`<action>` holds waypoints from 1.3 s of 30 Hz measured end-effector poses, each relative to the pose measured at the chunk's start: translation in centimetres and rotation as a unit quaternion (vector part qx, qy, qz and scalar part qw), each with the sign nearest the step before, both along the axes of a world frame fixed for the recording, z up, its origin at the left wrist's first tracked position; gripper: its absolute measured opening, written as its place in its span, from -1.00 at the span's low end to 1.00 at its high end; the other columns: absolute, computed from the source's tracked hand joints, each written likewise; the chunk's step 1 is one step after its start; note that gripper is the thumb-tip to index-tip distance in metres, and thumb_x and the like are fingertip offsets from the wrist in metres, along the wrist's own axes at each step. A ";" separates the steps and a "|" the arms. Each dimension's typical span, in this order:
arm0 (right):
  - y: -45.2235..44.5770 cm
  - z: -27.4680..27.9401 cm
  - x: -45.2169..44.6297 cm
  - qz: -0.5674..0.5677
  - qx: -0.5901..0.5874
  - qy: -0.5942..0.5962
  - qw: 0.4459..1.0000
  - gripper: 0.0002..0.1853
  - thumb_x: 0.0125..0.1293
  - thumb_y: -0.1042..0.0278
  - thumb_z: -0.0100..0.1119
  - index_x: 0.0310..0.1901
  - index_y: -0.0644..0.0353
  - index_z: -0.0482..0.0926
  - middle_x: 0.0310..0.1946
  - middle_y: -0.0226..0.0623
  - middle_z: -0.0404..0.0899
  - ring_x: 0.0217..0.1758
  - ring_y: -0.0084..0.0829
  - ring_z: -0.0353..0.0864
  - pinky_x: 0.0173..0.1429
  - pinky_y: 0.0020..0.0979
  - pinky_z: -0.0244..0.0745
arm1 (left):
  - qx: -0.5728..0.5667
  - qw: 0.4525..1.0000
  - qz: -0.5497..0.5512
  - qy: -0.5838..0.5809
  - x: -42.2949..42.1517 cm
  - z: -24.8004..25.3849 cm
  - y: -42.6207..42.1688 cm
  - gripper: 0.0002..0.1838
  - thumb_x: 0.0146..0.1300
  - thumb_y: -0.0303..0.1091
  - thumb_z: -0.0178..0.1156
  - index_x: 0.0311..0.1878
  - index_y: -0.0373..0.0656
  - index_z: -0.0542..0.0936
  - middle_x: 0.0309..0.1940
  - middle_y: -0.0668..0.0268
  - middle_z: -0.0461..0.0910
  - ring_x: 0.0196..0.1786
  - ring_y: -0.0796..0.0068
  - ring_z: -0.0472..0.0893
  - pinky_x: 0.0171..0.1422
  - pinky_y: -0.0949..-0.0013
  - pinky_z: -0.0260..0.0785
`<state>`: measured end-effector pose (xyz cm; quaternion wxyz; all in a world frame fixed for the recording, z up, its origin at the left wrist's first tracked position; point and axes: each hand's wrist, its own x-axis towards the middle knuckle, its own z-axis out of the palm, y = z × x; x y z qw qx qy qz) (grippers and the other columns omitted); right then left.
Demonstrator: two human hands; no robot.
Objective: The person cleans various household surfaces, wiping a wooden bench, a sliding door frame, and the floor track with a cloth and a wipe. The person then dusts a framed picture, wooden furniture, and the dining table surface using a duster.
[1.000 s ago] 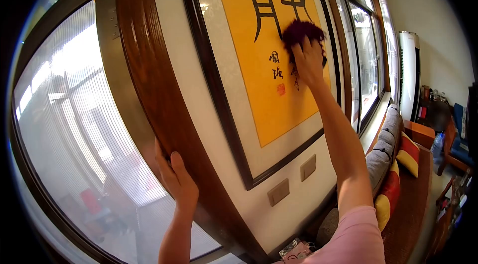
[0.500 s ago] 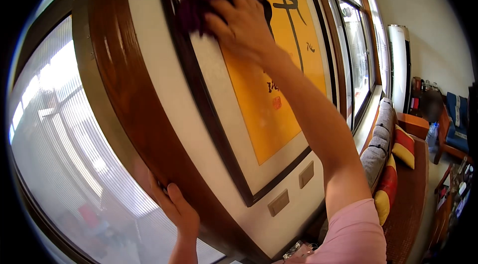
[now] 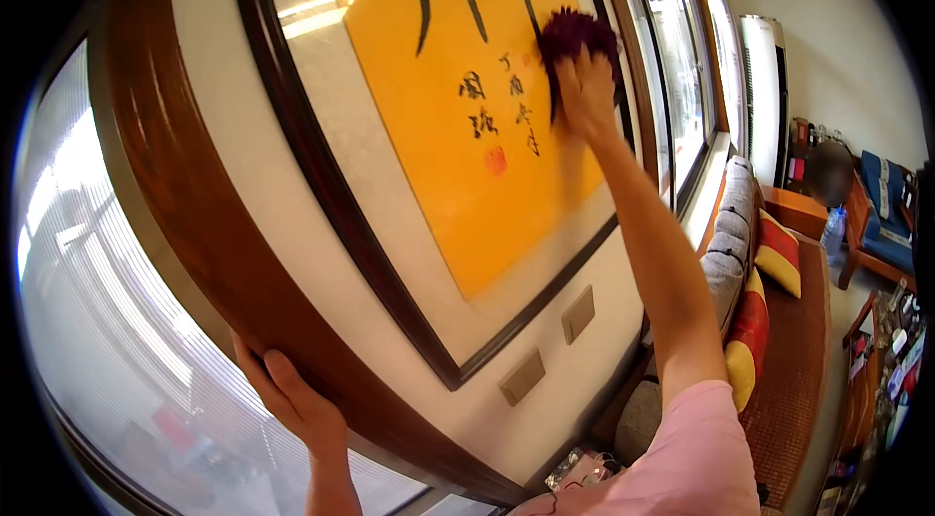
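Note:
My right hand presses a dark purple shaggy cloth against the right part of a framed calligraphy picture. The picture has a yellow sheet with black characters, a pale border and a dark frame, and hangs on the wall. My left hand rests on the edge of a brown wooden post, thumb apart from the fingers, holding nothing; its fingertips are partly hidden behind the edge.
Two wall switches sit below the frame. A ribbed glass panel stands at left. To the right are a window, a wooden sofa with cushions, a white upright unit and a cluttered table.
My right hand went with the cloth to the picture's upper left, then back to its right side. The view has shifted, and my left hand stays on the post.

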<state>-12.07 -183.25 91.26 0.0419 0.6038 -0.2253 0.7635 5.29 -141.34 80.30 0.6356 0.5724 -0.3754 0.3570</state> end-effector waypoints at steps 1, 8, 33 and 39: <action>1.4 -2.6 0.0 0.007 -0.005 0.004 1.000 -0.60 0.34 0.14 0.02 0.08 0.23 0.54 0.03 0.20 0.47 0.10 0.22 0.40 0.12 0.08 0.30 | 0.005 1.000 -0.003 0.000 0.0 -0.1 0.0 -0.40 0.57 -0.03 -0.22 0.45 -0.28 0.24 0.37 0.10 0.34 0.39 0.24 0.33 0.48 0.30 0.10; 13.7 -12.6 2.0 0.037 -0.112 0.158 0.980 -0.65 0.08 0.27 0.28 -0.07 0.19 0.60 0.17 0.03 0.38 0.26 0.17 0.27 0.29 0.05 0.19 | -0.013 1.000 0.013 0.025 0.6 -0.3 -0.2 -0.38 0.55 0.02 -0.18 0.46 -0.25 0.26 0.37 0.10 0.35 0.38 0.22 0.35 0.47 0.32 0.12; 19.3 -22.1 0.7 0.160 -0.070 0.156 0.972 -0.66 -0.07 0.42 0.33 -0.18 0.11 0.55 -0.13 -0.06 0.42 0.01 0.01 0.41 0.03 -0.02 0.31 | 0.007 0.998 0.061 0.021 0.3 0.1 -0.3 -0.35 0.54 0.06 -0.21 0.46 -0.24 0.25 0.37 0.05 0.35 0.38 0.18 0.37 0.46 0.28 0.16; 20.3 -23.0 1.5 0.233 -0.174 0.178 0.940 -0.65 -0.08 0.34 0.39 -0.19 0.11 0.54 -0.09 -0.15 0.41 0.01 -0.03 0.40 0.09 -0.04 0.30 | 0.005 0.998 0.053 0.022 0.0 0.2 -0.2 -0.36 0.54 0.05 -0.21 0.46 -0.23 0.25 0.39 0.05 0.34 0.38 0.16 0.36 0.45 0.27 0.18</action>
